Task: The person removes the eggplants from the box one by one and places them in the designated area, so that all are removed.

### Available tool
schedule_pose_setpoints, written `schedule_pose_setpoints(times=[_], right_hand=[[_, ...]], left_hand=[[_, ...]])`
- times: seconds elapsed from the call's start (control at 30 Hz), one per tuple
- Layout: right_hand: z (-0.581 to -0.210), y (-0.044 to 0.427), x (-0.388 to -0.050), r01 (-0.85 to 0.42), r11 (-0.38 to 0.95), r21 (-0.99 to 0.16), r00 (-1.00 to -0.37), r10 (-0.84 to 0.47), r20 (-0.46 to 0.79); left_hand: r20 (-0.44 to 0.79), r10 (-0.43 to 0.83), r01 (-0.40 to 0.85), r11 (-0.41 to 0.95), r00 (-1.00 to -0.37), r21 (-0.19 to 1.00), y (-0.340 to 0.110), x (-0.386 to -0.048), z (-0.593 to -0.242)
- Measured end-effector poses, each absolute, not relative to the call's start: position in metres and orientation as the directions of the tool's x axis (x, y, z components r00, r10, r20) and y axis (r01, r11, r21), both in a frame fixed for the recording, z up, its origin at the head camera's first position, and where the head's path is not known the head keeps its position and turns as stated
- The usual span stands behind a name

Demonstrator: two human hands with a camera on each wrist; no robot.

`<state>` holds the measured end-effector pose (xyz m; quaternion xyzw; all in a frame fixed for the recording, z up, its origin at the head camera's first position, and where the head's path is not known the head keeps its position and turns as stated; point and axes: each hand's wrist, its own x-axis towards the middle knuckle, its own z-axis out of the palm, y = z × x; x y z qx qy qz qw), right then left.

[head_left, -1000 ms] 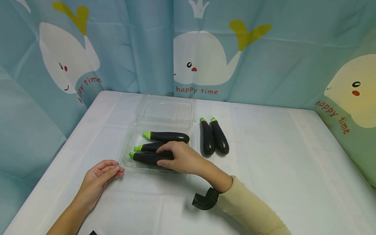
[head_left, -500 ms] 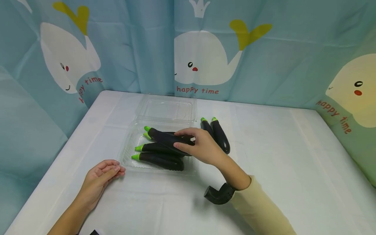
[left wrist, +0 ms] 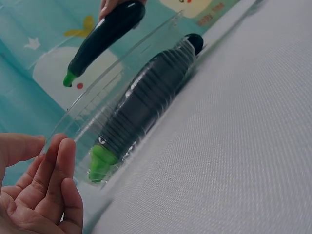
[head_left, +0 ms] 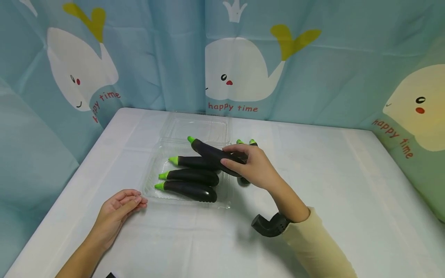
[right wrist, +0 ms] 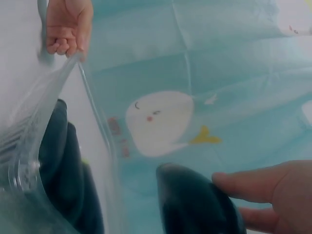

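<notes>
The eggplant (head_left: 210, 153) shifts across the box's (head_left: 226, 193) right edge, your right hand (head_left: 256, 166) pinching its slick-looking thick half, left hand (head_left: 121, 206) the box's corner.

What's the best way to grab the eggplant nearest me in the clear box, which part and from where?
Probably its thick middle, pinched across from above: the eggplant lies sideways, green stem pointing left; the clear box is open on top, and its walls hinder a low approach.
</notes>
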<state>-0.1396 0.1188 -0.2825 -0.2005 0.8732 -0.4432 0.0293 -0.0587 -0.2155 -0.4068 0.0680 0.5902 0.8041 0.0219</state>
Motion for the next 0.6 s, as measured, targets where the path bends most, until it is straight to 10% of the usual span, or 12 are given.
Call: schedule_pose_setpoints(times=[0.6], right_hand=[[-0.281,0.157,-0.142,-0.210,0.525,-0.825,-0.969,-0.225,0.104]], left_hand=[[0.071,0.110,0.036,-0.292,-0.991,0.956,-0.216,-0.058,-0.406]])
